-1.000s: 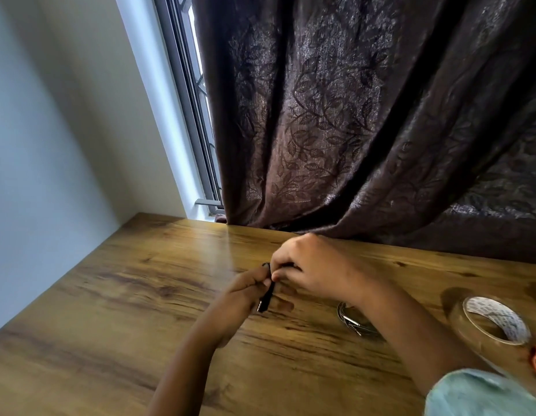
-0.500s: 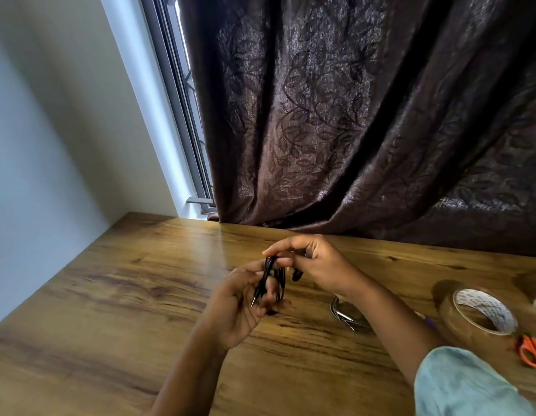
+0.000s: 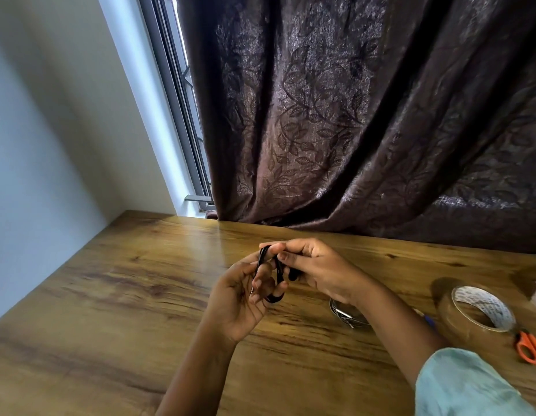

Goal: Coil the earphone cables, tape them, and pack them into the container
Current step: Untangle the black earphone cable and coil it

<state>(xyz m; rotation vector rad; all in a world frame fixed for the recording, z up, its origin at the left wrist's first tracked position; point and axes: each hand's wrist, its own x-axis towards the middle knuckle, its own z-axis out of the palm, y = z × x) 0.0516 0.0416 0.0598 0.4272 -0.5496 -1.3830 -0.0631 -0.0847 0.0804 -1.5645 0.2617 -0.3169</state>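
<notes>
Wooden table (image 3: 110,295), curtain (image 3: 350,130) behind. Winding earphone cable (image 3: 278,267) round curled left hand (image 3: 236,301) fingers, right hand (image 3: 320,268) pinching strand. Keep loops even; tape roll (image 3: 454,315) at 3 o'clock.

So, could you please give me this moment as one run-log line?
phase: coiling | left hand: holds black earphone cable loops | right hand: pinches cable | tape roll, scissors: on table
</notes>
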